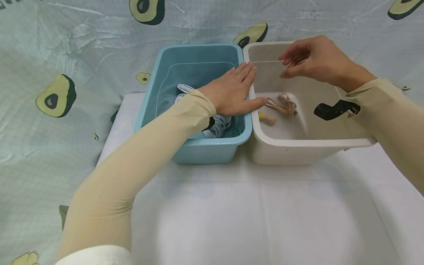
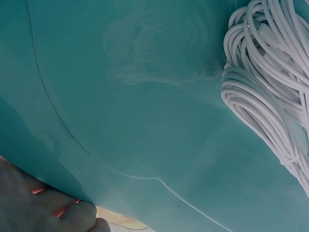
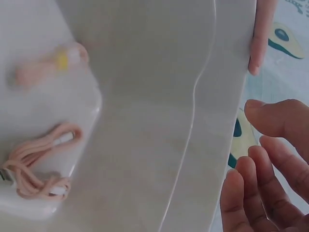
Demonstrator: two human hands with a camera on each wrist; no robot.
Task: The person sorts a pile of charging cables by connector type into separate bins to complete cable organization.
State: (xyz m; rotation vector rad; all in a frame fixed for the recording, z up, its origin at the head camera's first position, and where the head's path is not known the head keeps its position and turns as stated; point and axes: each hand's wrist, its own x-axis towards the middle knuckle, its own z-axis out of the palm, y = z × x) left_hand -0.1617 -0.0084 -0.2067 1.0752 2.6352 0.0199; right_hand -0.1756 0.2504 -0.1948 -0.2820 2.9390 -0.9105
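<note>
My left hand (image 1: 232,88) lies with straight fingers across the meeting rims of a blue plastic bin (image 1: 208,152) and a cream plastic bin (image 1: 298,149). Bundled white cables (image 1: 216,127) lie in the blue bin, partly hidden by the left forearm; the left wrist view shows these white coils (image 2: 265,96) close up. Over the back of the cream bin hovers my right hand (image 1: 319,60), fingers loosely bent, nothing between them. On the cream bin's floor are a coiled pink cable (image 1: 285,105) and a second pink bundle (image 1: 269,119) with a yellow tie.
Both bins stand side by side on a white-covered table (image 1: 265,209). Behind them and at the left hangs an avocado-print sheet (image 1: 99,44). A black strap piece (image 1: 334,109) sticks out from the right wrist over the cream bin.
</note>
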